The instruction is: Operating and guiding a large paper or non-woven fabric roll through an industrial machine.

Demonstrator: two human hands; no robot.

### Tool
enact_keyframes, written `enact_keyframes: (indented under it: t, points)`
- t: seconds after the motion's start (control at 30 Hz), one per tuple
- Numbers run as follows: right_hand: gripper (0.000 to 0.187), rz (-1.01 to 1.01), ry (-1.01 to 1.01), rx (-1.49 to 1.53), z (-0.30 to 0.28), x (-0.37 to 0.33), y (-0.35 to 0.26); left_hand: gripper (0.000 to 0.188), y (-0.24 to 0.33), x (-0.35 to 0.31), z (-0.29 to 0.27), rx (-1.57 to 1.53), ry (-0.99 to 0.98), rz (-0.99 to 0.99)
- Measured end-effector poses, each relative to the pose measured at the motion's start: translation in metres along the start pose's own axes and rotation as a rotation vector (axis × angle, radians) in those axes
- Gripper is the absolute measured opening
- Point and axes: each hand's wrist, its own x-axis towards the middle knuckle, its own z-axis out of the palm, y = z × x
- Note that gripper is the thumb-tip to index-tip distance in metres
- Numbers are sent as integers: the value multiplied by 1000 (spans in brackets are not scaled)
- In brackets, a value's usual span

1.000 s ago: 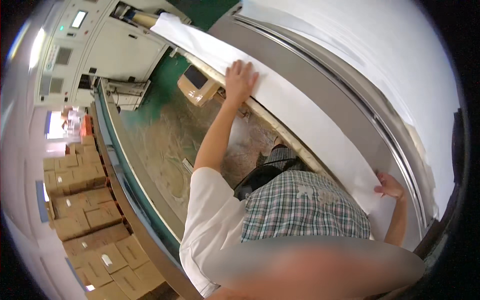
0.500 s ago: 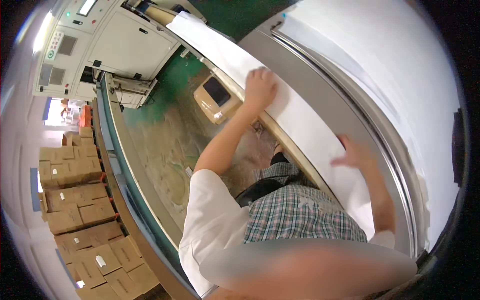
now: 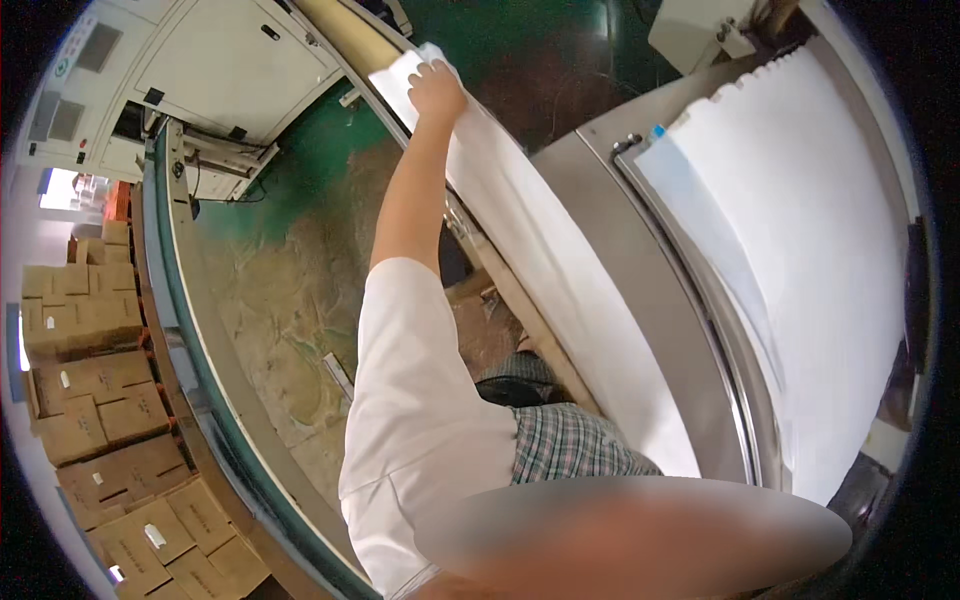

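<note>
My left hand (image 3: 437,92) reaches far forward to the far end of a long white sheet (image 3: 560,260), its fingers curled over the end and closed on it. Whether the sheet is paper or cloth I cannot tell. The sheet lies lengthwise along a narrow table with a pale edge, running back toward my body. Beyond the hand, a bare tan stretch (image 3: 345,30) of the same long surface shows. My right hand is out of view.
Beside the sheet on the right runs a grey metal surface (image 3: 640,270) with a rail, then a large white sheet (image 3: 800,200) with a scalloped end. A cream machine cabinet (image 3: 220,70) stands far left. Stacked cardboard boxes (image 3: 105,400) line the left, behind a long green-edged rail (image 3: 190,330).
My left hand has moved forward along the white sheet to its far end. The right hand, earlier over the sheet's nearer part, has left the view. The view has shifted right.
</note>
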Motion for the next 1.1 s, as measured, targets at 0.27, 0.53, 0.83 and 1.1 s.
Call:
enact_keyframes:
  t: [0.27,0.53,0.83,1.1]
  points:
    - [90,140,-5,47,-91,35,-6,25,-69,51,25,-847,20,-342]
    - [89,308,-9,175,-135,56,-54,25,-80,53,20,-354,83,-289]
    - [87,435,-3,377,-146,91,-104,52,-54,-3,16,-31,-1,210]
    - [86,543,-2,564,-153,119,-149,30,-10,-66,-107,-1495,-94,452]
